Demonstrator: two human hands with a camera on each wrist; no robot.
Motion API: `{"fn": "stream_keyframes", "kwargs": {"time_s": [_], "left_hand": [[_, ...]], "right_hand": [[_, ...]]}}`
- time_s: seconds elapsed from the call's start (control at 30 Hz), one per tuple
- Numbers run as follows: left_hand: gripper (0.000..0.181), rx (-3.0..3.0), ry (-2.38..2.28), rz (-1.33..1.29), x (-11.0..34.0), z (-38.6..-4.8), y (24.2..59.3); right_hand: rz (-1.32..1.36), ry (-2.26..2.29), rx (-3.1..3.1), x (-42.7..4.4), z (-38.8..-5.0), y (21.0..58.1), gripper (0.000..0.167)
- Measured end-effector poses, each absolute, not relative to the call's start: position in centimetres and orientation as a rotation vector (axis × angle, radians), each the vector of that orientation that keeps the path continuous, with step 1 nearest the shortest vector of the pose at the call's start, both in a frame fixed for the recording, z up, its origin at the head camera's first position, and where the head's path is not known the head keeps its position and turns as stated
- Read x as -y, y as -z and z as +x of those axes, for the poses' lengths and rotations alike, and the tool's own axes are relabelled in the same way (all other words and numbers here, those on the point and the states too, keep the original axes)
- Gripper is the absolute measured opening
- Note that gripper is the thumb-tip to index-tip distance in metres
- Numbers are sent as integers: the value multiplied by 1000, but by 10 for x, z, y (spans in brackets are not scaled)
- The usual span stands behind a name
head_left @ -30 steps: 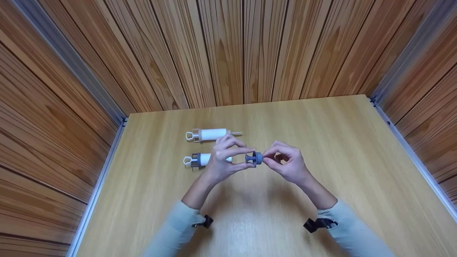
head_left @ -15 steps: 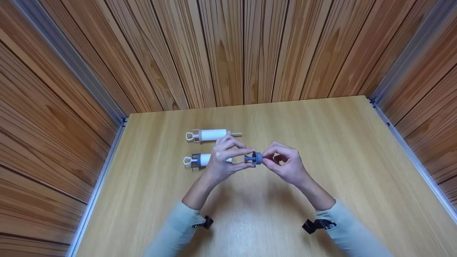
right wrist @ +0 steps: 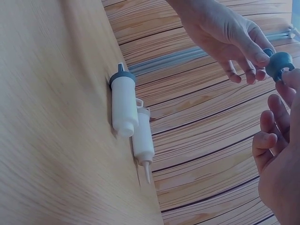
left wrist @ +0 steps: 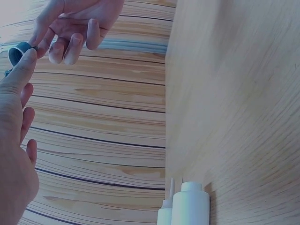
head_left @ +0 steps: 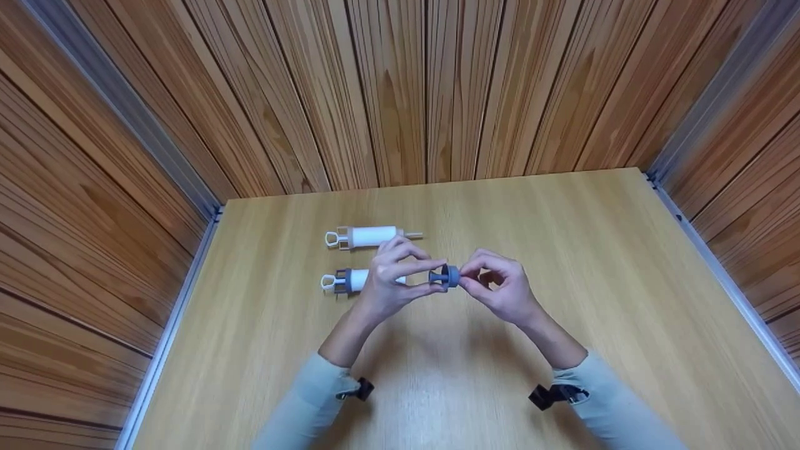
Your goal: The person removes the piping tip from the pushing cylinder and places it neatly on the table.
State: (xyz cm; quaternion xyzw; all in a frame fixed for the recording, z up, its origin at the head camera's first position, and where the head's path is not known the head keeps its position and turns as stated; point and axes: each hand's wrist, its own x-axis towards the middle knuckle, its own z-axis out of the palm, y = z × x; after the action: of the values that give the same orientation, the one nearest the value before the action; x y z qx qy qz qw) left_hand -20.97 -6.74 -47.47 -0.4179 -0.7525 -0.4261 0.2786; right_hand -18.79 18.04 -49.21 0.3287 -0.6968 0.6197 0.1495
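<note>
Nearest the viewer, two pale grey-green sleeves (head_left: 615,400) reach forward, one to each side of a small blue-grey plastic piece (head_left: 453,277) held in mid-air above a light wood surface (head_left: 444,406). At each cuff, nearer than the piece, sits a black wrist camera (head_left: 357,389). Both bare hands are clamped on the piece, which lies between them. The left hand (head_left: 390,278), on its left, pinches it with the thumb and index finger stretched out along opposite sides, the other fingers raised clear of it. The right hand (head_left: 497,281), on its right, pinches its right-hand end between thumb and fingertip. The piece is short and round: a broad, smooth band faces the right hand, and a narrower dark stem with a flared end extends toward the left. From the left wrist it looks like a little hollow cup with a rounded rim; from the right wrist, waisted and teal-tinted. Its finer details are too small to tell. Directly left of the piece, partly hidden by the left hand, a white tube with a dark collar (head_left: 358,280) lies on its side, its white loop handle facing away from the piece. Farther back and to the left of the piece lies a white tube with a beige collar (head_left: 373,235), its thin nozzle pointing right. Well beyond the piece, a wall of brown wooden planks (head_left: 400,94) rises behind the surface.
</note>
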Motion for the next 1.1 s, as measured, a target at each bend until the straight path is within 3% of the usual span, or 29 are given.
{"fn": "stream_keyframes", "kwargs": {"time_s": [1.1], "left_hand": [[40,2048,1148,-1146,69,-209,475]], "right_hand": [[932,-1747,2035,-180,-187,495,22]]}}
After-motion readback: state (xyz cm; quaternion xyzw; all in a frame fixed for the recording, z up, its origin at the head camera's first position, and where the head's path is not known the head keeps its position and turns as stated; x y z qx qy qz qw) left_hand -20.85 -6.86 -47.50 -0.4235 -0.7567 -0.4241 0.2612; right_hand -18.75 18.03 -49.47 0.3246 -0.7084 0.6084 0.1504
